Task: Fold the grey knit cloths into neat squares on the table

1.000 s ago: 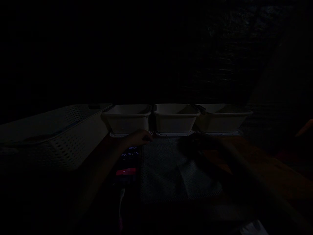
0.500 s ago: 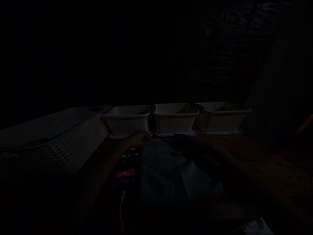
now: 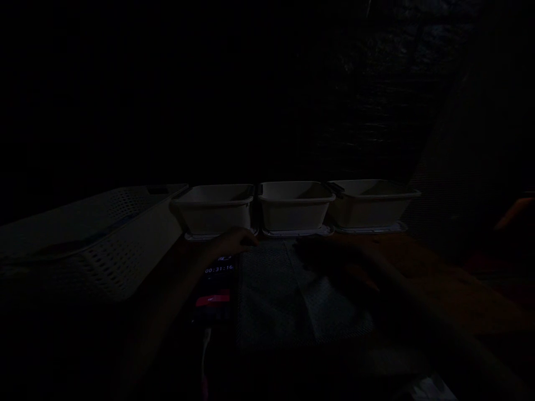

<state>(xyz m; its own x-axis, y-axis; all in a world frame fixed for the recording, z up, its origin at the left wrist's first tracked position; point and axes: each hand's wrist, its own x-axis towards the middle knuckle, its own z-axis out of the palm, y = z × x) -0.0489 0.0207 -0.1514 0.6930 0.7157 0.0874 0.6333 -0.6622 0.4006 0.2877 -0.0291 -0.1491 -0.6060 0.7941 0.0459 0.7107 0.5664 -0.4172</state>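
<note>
The scene is very dark. My left hand rests at the far left corner of a grey mesh mat, just in front of the left white tub. Its fingers seem to pinch the mat's edge, though darkness hides the grip. My right hand lies low over the mat's far right part, below the middle tub; its fingers are too dark to make out. A phone with a lit timer and a red button lies beside the mat, under my left wrist.
A third white tub stands at the right of the row. A large perforated white basket lies to the left. The wooden table extends right. A cable leads from the phone towards me.
The view has shifted slightly, so the tubs sit lower and further left. My right hand has slid left over the mat's far part. The phone timer has advanced one second.
</note>
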